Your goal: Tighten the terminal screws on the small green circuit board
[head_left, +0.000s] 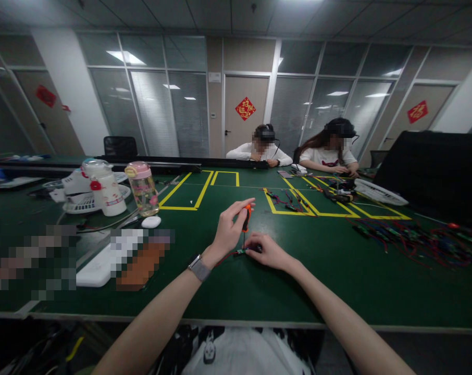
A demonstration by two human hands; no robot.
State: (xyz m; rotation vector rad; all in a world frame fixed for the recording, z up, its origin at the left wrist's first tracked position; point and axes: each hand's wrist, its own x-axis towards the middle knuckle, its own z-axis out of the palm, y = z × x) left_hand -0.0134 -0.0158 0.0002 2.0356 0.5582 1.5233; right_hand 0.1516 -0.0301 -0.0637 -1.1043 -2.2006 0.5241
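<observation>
My left hand [230, 229], with a watch on its wrist, is closed around the handle of an upright screwdriver [246, 219]. The handle is orange and black, and the thin shaft points straight down. At the shaft's lower end lies a small green circuit board [240, 252] with red and dark wires leading off to the left. My right hand [269, 251] rests on the table just right of the shaft, its fingers pinched at the board's right end. A small dark piece [258, 248] shows by these fingers; its kind is unclear.
Wired boards [419, 237] are heaped on the right, and several more [288, 200] lie inside yellow tape outlines. On the left stand a pink-lidded bottle [143, 190], a white jug [108, 192] and a white phone-like slab [99, 268]. Two people [330, 148] sit across the table.
</observation>
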